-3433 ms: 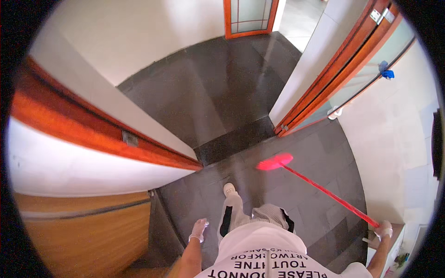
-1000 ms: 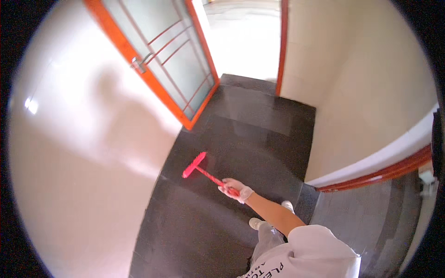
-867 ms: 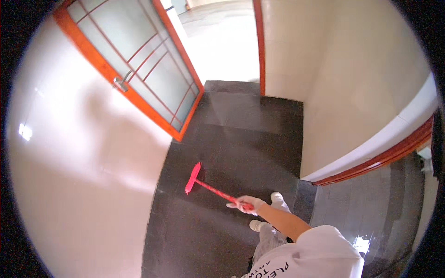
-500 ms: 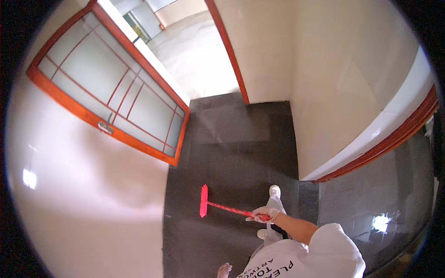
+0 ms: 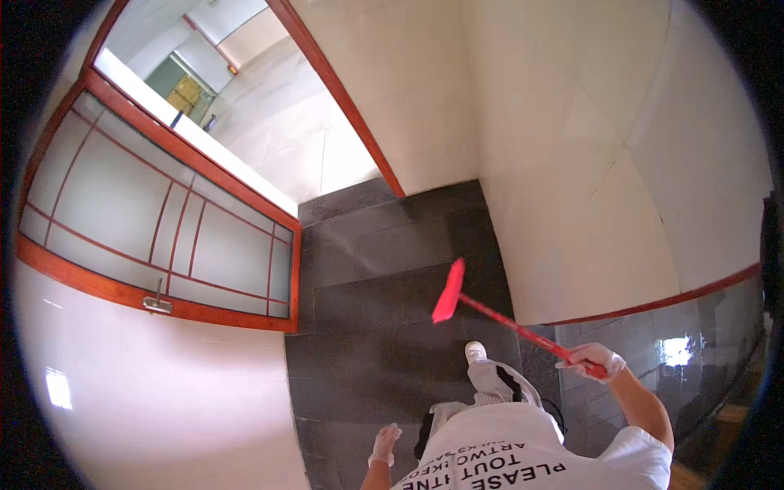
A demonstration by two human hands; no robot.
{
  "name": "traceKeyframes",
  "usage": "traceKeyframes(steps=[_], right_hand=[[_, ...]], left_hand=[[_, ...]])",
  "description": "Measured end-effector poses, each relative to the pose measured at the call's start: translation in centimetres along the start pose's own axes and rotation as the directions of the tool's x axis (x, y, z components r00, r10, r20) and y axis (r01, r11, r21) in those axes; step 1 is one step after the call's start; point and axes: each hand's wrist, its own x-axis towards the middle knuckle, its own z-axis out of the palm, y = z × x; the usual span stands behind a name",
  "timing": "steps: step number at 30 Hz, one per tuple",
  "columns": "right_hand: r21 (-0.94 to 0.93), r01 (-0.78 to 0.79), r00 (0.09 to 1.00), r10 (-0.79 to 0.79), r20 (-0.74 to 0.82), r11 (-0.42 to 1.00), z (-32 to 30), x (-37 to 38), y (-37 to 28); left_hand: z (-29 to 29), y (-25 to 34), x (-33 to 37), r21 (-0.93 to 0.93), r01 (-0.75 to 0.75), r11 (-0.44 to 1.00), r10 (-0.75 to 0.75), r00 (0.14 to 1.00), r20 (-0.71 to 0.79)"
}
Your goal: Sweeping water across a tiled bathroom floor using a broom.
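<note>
My right hand (image 5: 594,362), in a thin whitish glove, is wrapped round the end of a red broom's handle (image 5: 514,327). The pinkish-red broom head (image 5: 449,291) points away from me, out in front over the dark tiled floor; whether it touches the tiles cannot be told. My left hand (image 5: 385,444), gloved the same way, hangs low beside my body with nothing visible in it and its fingers loosely bent. One white shoe (image 5: 475,352) shows below the broom.
To the left, an orange-red framed door (image 5: 196,253) with frosted panes and a metal handle stands open. Past the doorway lies a bright pale floor (image 5: 286,135). A pale wall (image 5: 563,163) rises on the right, and a glossy white tiled wall (image 5: 163,392) on the left.
My right hand has moved right and slightly up, bringing the broom with it; its head has swung forward and right. My left hand has come further into view. The view has shifted.
</note>
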Motion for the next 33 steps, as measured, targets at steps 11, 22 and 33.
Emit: traceKeyframes(steps=[11,22,33], right_hand=[[0.636,0.176,0.981,-0.185,-0.053,0.752,8.7,1.5,-1.8],[0.910,0.126,0.863,-0.496,0.096,0.396,20.7,24.3,-13.5],[0.987,0.158,0.930,-0.340,-0.142,0.019,19.8,22.0,-1.0]], left_hand=[[1.0,10.8,4.6,0.193,0.174,0.966,-0.194,0.977,0.090],[-12.3,10.7,11.4,0.486,-0.060,0.872,0.021,0.996,0.084],[-20.9,23.3,23.4,0.722,0.276,0.635,-0.476,0.876,0.084]])
